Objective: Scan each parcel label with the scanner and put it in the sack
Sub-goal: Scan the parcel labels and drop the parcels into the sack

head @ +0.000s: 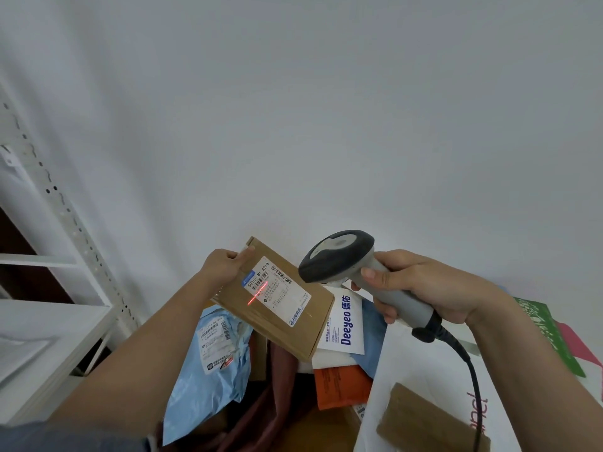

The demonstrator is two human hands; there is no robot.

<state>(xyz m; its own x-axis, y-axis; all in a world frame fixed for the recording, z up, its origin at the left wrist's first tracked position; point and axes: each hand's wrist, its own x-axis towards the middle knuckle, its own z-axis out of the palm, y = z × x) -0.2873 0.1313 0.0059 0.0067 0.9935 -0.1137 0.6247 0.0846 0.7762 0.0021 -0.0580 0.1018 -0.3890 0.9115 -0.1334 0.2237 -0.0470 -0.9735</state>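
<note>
My left hand (222, 264) grips the far left corner of a flat brown cardboard parcel (293, 327) and holds it tilted in the air. A white shipping label (277, 288) faces up on it, and a red laser line crosses the label's left part. My right hand (421, 285) grips the handle of a grey and black barcode scanner (339, 256), whose head points down-left at the label from close by. Its black cable (470, 380) runs down to the lower right. A white sack (424, 370) lies open at the lower right with a brown parcel (430, 422) inside.
Below the held parcel lies a pile: a blue poly mailer (208, 363), a white Deeyeo packet (346, 324), an orange packet (342, 386) and dark red material (277, 386). White metal shelving (65, 288) stands at the left. A green and pink bag (554, 334) sits far right.
</note>
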